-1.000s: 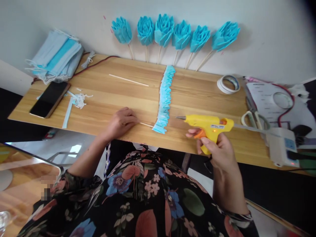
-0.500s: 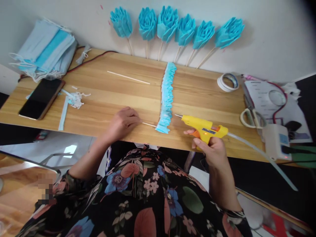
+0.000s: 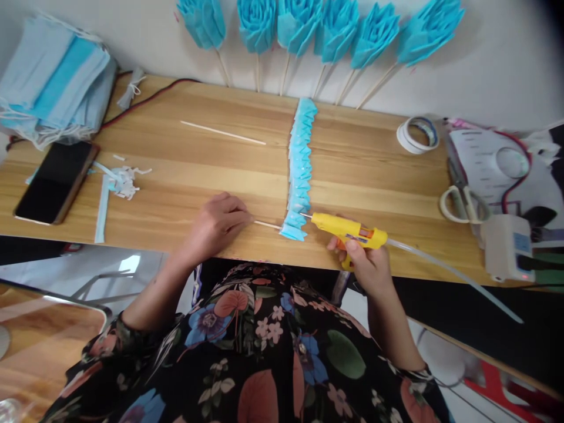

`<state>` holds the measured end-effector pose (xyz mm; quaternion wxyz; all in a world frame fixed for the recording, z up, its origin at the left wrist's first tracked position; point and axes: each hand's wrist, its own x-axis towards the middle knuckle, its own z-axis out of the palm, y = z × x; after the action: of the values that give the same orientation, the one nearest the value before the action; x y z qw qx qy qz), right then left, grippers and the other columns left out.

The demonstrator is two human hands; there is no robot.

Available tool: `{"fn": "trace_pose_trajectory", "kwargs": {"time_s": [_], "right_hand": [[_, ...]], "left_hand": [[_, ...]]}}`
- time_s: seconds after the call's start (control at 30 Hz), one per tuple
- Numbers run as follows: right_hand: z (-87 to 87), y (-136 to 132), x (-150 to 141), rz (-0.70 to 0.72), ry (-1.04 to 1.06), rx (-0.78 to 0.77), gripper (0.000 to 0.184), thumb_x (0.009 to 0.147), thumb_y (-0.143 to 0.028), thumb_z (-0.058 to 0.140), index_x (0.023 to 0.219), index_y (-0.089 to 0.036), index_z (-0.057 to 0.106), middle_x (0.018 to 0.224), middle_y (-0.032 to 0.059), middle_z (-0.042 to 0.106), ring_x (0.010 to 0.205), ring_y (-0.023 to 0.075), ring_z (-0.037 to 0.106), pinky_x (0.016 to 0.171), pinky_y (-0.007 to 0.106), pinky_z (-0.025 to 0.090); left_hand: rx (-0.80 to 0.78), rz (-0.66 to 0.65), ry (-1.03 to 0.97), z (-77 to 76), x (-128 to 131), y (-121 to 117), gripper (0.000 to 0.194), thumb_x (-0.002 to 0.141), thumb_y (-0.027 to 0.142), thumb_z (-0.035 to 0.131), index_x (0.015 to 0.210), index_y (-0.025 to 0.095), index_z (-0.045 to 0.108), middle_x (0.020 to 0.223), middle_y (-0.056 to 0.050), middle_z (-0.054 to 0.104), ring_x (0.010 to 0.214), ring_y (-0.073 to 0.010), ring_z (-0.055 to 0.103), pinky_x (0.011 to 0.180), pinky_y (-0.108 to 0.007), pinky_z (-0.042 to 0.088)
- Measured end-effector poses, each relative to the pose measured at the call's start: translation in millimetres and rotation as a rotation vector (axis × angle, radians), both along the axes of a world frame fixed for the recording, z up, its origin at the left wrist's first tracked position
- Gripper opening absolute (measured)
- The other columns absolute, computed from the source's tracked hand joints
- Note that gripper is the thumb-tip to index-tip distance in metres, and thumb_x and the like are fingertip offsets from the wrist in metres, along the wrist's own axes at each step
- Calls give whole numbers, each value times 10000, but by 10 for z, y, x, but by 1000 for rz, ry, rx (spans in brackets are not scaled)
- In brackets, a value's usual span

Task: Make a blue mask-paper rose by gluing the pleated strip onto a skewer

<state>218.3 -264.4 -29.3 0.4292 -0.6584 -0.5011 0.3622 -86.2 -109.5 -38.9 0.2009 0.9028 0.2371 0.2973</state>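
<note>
A long strip of pleated blue material (image 3: 300, 161) lies front to back on the wooden table. My left hand (image 3: 224, 226) is closed on a thin wooden stick (image 3: 267, 224), whose far end meets the strip's near end. In my right hand (image 3: 368, 261) is a yellow hot glue gun (image 3: 348, 231), fingers wrapped round its handle. Its nozzle points left, at the strip's right edge near the front. From the gun's back a long clear glue stick (image 3: 453, 281) sticks out.
Several blue flowers on sticks (image 3: 299, 26) lean against the wall. Face masks (image 3: 55, 82), a phone (image 3: 56, 182), scraps (image 3: 121, 181) and a loose stick (image 3: 222, 133) lie left of the strip. Tape rolls (image 3: 408, 138), scissors (image 3: 460, 200) and a white power socket (image 3: 507, 247) are at the right.
My right hand has brought the glue gun left, so its nozzle now reaches the strip's edge. My left hand has stayed on the stick. The view has shifted slightly.
</note>
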Motion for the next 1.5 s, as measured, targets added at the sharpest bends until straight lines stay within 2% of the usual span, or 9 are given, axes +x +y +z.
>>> {"fn": "trace_pose_trajectory", "kwargs": {"time_s": [0.17,0.27,0.33,0.4,0.53,0.77,1.07,1.5], "right_hand": [[-43,-31,22,12,-80,-7,393,976,-503,530,793,-216,729,811,51,730,611,161,610,595,303,524],[-23,-41,36,21,-155,16,366,969,-489,547,795,-229,736,774,53,709,758,222,679,793,377,557],[0,-37,43,29,-201,38,342,963,-470,564,786,-238,741,801,61,712,877,260,707,926,419,524],[17,-26,50,40,-220,52,330,966,-450,561,780,-248,742,844,64,724,953,279,717,978,431,494],[20,2,66,66,-221,74,349,983,-437,528,759,-258,727,921,60,757,986,284,725,971,425,494],[32,33,61,72,-240,56,366,974,-450,526,728,-252,713,850,67,719,963,289,723,957,434,503],[48,74,26,82,-231,48,340,946,-421,549,685,-249,684,875,81,707,1127,312,685,946,424,506],[6,53,26,59,-236,3,339,928,-462,573,691,-249,687,898,79,754,1128,312,710,977,428,511]], "left_hand": [[8,-13,-15,13,3,0,145,982,152,620,918,167,749,884,-69,703,816,-184,580,743,-327,448],[5,-17,-18,15,7,3,143,980,151,623,914,163,748,884,-71,703,817,-184,579,740,-327,448],[3,-15,-17,15,8,5,144,982,152,621,915,164,748,887,-72,704,817,-185,579,739,-329,447],[0,-15,-16,13,8,7,146,984,157,620,917,166,749,888,-73,707,815,-184,579,739,-332,447],[3,-13,-13,7,10,11,151,985,163,620,910,170,750,884,-73,712,807,-185,578,736,-336,444],[4,-14,-17,18,14,10,137,975,153,630,918,156,754,893,-82,713,805,-187,583,730,-330,449],[8,-15,-19,14,15,17,140,976,154,625,925,160,756,880,-79,711,803,-188,590,727,-328,451],[27,-6,-23,-12,7,19,155,987,174,618,926,166,760,888,-81,712,814,-188,590,732,-333,456]]}}
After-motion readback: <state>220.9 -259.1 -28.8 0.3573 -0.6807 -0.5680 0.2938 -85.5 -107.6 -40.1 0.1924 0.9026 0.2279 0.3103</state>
